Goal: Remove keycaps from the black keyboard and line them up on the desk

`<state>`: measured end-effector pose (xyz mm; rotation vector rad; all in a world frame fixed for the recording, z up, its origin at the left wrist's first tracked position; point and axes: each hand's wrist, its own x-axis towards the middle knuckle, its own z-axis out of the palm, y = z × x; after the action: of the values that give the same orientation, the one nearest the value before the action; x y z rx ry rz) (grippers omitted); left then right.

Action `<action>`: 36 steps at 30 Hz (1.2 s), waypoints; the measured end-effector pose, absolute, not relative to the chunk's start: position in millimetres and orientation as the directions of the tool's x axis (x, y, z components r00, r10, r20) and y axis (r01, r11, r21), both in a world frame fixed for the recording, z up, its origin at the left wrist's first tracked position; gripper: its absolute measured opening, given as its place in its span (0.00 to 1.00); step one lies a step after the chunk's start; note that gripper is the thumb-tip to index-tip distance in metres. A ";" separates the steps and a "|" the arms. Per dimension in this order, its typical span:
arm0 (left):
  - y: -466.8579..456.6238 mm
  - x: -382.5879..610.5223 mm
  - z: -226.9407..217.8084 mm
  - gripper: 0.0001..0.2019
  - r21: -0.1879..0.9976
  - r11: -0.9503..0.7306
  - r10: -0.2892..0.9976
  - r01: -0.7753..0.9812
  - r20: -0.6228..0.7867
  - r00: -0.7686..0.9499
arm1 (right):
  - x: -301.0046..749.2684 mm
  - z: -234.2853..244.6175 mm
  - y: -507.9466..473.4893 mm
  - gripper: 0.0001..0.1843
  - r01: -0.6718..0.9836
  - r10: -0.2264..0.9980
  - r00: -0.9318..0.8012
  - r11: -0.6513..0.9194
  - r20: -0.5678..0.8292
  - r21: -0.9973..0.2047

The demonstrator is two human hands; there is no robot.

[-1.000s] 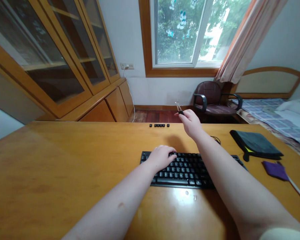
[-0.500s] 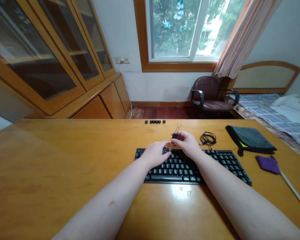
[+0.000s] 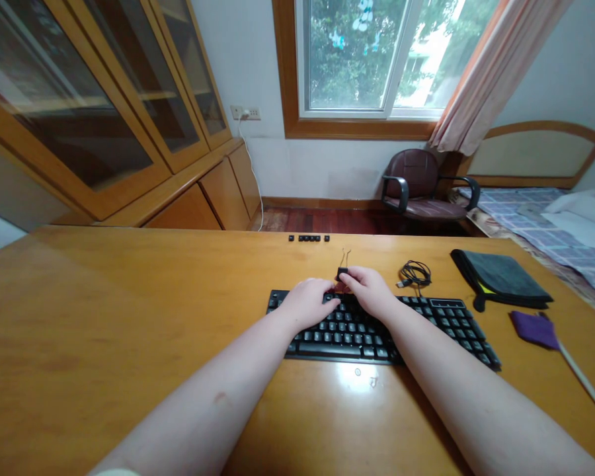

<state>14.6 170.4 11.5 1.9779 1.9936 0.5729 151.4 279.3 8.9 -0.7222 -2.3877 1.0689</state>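
A black keyboard [image 3: 347,337] lies on the desk below both hands. My left hand [image 3: 307,305] rests over its upper left keys, with thumb and fingers apart. My right hand [image 3: 371,291] is closed at the keyboard's back edge, pinching a keycap puller [image 3: 342,272] by its black body. Two thin wire prongs stick up from the puller. Its lower end sits close to my left fingertips, and whether it touches a key is hidden there.
Several loose black keycaps [image 3: 309,238] stand in a row near the desk's far edge. Right of my hands lie a coiled cable [image 3: 415,273], a dark folded cloth [image 3: 506,277] and a purple brush-like tool [image 3: 534,328] with a pale handle. An armchair [image 3: 416,185] stands beyond the desk.
My right hand has moved slightly left and down with the puller, closer to my left fingertips. My left hand stays over the keys. The camera view has shifted a little.
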 end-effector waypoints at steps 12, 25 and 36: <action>171.3 15.1 9.1 0.11 0.436 0.003 0.994 0.900 0.098 -0.050 | 156.9 13.5 267.5 0.14 0.217 0.332 -0.894 0.909 0.301 -0.356; 173.1 14.9 9.5 0.13 0.431 0.006 0.996 0.902 0.073 -0.041 | 154.8 11.3 268.6 0.17 0.357 0.475 -0.839 0.848 0.264 -0.392; 173.8 14.8 8.1 0.13 0.418 -0.028 0.994 0.908 0.106 -0.019 | 153.5 13.3 268.4 0.17 0.379 0.544 -0.803 0.782 0.246 -0.494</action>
<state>14.8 173.8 8.1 2.0274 2.0180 0.5567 153.5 268.4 13.3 -0.7005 -2.5967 0.6063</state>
